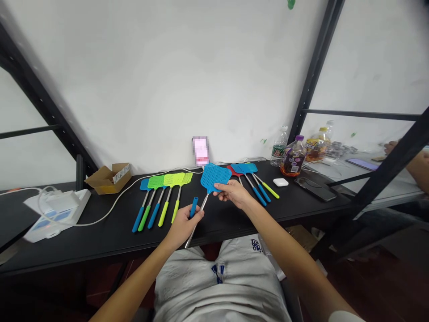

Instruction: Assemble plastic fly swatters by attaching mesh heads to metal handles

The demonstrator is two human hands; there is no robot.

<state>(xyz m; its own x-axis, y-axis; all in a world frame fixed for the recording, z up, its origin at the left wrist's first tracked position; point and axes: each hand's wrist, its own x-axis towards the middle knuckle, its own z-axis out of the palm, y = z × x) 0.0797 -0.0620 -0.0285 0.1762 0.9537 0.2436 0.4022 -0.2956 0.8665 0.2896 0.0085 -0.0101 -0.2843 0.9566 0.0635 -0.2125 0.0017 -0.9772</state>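
A blue fly swatter point(216, 175) with a bare metal rod is in front of me, tilted over the table's front edge. My right hand point(231, 193) pinches the lower right of its mesh head. In my left hand point(184, 226) is a loose blue handle grip point(194, 206), standing up from the closed fingers; the metal rod passes by the same fingertips. Several fly swatters lie to the left, among them a green one point(156, 182) and a yellow one point(174, 180). More lie to the right, including a red one point(234, 171) and a blue one point(248, 168).
A lit phone point(201, 151) leans on the wall. An open cardboard box point(109, 178) and a white power strip point(56, 214) with cables are on the left. At right are bottles point(293, 157), a white case point(280, 182) and a dark phone point(315, 189). Another person's arm point(417, 163) shows far right.
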